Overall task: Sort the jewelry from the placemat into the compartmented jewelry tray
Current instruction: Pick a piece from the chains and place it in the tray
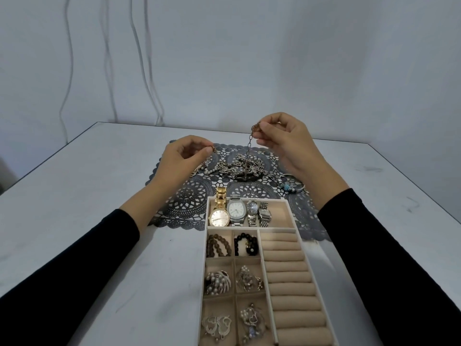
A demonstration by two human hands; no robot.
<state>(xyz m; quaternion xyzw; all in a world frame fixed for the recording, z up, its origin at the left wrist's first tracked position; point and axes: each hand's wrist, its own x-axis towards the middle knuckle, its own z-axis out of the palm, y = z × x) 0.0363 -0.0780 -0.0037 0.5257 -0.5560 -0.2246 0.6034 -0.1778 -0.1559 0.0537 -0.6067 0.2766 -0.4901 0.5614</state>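
The right hand point(287, 143) has its grip closed, thumb and forefinger pinching the top of a dark metal link chain point(250, 142). The chain hangs straight down to a tangled heap of silvery chains and pearls point(239, 167) on the grey lace-patterned placemat point(189, 196). At nine o'clock of the heap, the left hand point(179, 158) pinches a small metal piece point(213, 149) in its grip; whether it belongs to that chain cannot be told. The beige compartmented jewelry tray point(291, 211) sits at six o'clock of the heap on the white bench point(74, 196).
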